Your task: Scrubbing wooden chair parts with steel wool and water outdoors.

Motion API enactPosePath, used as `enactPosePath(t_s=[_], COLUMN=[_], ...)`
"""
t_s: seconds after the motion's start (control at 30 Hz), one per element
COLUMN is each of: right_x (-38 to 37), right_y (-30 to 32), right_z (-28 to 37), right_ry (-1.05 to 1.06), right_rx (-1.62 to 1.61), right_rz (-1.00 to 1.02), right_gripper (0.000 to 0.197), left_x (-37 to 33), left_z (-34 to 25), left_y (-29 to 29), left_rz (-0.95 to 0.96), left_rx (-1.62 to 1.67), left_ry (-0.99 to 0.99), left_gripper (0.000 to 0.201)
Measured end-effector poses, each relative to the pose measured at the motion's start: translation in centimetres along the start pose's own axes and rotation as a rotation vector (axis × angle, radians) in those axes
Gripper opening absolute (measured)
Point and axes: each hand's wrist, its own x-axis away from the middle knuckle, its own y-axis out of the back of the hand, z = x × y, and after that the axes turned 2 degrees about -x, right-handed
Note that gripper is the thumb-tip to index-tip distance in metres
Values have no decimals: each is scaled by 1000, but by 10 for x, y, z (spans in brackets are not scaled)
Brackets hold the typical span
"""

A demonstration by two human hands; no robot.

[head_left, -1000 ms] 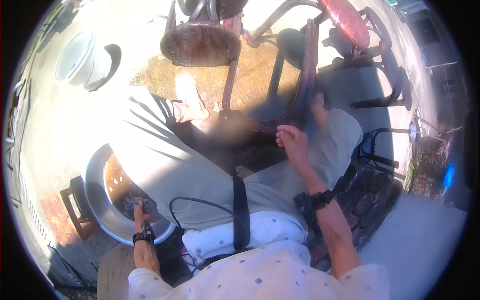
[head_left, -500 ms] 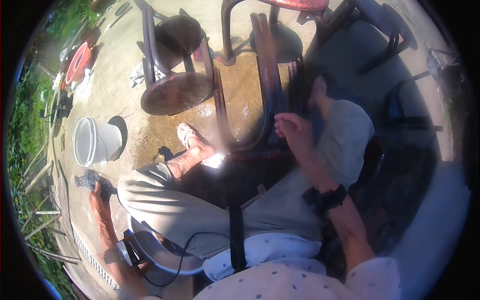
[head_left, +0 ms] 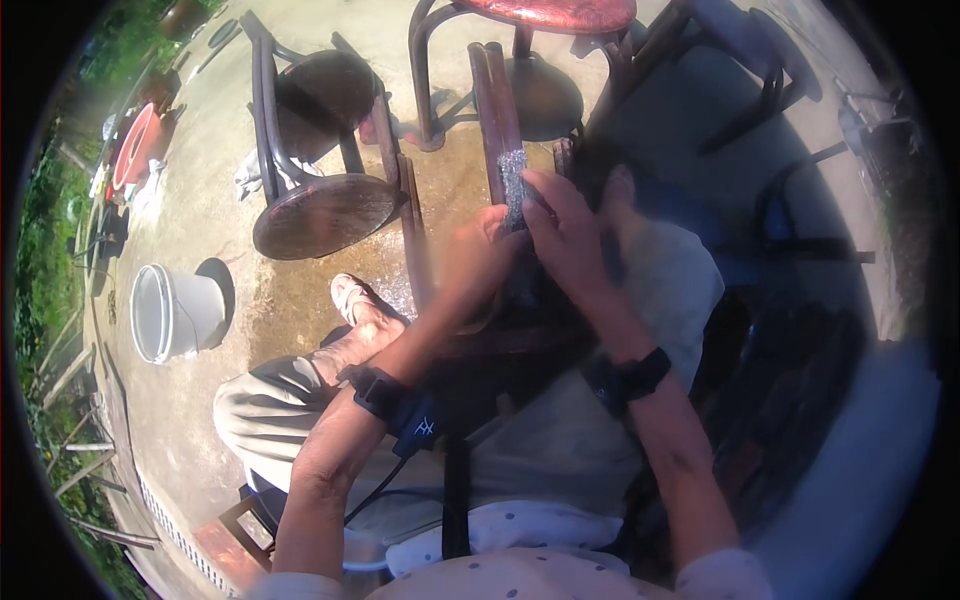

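A grey, glittery mesh scouring pad (head_left: pixel 513 185) lies against the dark reddish-brown leg (head_left: pixel 485 95) of a stool tipped between my knees. My left hand (head_left: pixel 480 250) is closed at the pad's lower end, its outline slightly blurred. From the right, my right hand (head_left: pixel 568 230) curls its fingers along the pad's edge. The two hands almost meet here, and they hide part of the stool frame. Deep shadow covers the stool's lower part.
A tipped stool with a round dark seat (head_left: pixel 325 215) lies at left on wet concrete. A red-topped stool (head_left: pixel 560 12) stands at the far side. Farther left are a white bucket (head_left: pixel 180 312) and a red basin (head_left: pixel 137 147). My sandalled foot (head_left: pixel 352 300) is beside the stool.
My left hand has come from the lower left, beside the bucket, to the stool leg, bringing the scouring pad. My right hand has moved slightly up and left to meet it.
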Motion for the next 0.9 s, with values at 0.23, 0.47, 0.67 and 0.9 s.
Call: enactPosePath(t_s=[0.23,0.47,0.67,0.9], right_x=[13,-21,-73,6], right_y=[-15,-34,-32,-34], right_z=[-6,-27,-54,1], right_ry=[185,271,40,268], right_rx=[250,326,362,399], right_rz=[111,116,133,236], right_gripper=[33,40,42,44], left_x=[17,50,47,48], left_z=[58,80,81,90], left_y=[11,15,8,17], left_rz=[-259,5,60,40], left_rx=[-762,-709,-756,-778], left_ry=[-551,41,74,65], left_gripper=[48,40,41,39])
